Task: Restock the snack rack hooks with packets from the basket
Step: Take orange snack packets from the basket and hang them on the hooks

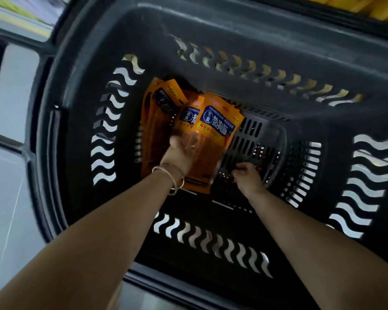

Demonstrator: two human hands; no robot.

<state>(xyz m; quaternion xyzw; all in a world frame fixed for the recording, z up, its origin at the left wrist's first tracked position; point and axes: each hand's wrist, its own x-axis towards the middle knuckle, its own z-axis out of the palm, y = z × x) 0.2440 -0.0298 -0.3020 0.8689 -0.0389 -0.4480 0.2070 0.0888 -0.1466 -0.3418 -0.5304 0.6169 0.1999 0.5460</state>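
Reaching down into a dark plastic basket [211, 23], both bare arms come in from the bottom of the frame. The left hand [180, 154], with thin bangles [174, 179] on its wrist, sits at the centre of the frame and grips the front packet [220, 121], an orange pouch with a blue label. Its fingers are tucked behind the pouch's see-through lower half and blurred there, so how far they curl is hard to make out. Just left of it, overlapping, lies a second packet [188, 117], also orange, and a third packet [162, 101] leans toward the basket's far wall at the upper left of the pile. All 3 are inside the basket, over the left part of its slotted floor [260, 139]. The right hand [248, 175] is just right of the front packet's lower corner, low on the floor grid, its fingers bent downward and close together; I cannot tell whether they pinch anything. Pale tiled ground [7, 186] shows at the left edge beside the basket, and a strip of yellow [367, 5] fills the upper right corner
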